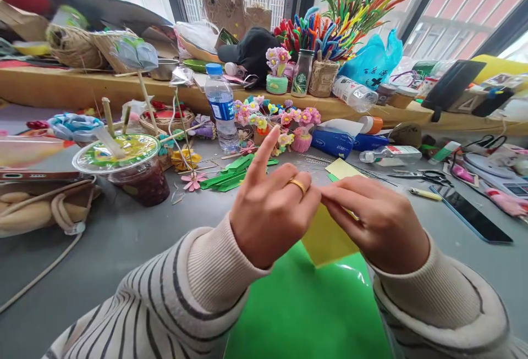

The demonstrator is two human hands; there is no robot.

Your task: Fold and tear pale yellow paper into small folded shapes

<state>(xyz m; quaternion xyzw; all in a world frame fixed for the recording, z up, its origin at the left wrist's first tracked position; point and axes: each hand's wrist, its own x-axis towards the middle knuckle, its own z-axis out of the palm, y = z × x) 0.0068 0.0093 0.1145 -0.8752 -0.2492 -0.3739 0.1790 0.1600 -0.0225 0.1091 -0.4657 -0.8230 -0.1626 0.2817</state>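
A square of yellow paper (pixel 330 238) hangs between my two hands, tilted, its lower corner over a green sheet (pixel 305 309) on the table. My left hand (pixel 276 210), with a gold ring on one finger, pinches the paper's upper edge, its little finger raised. Close beside it, my right hand (pixel 375 216) grips the same edge between thumb and fingers. The fingertips of both hands nearly meet, and they hide the paper's top part. Beyond my right hand lies another pale yellow paper piece (pixel 344 169).
On the left stands a lidded drink cup (pixel 142 180), with a water bottle (pixel 220 111) farther back. Green paper strips (pixel 229 175) lie past my left hand. At right are scissors (pixel 429 176), a cutter knife (pixel 425 194) and a phone (pixel 472 216). Craft flowers (pixel 284 117) crowd the back.
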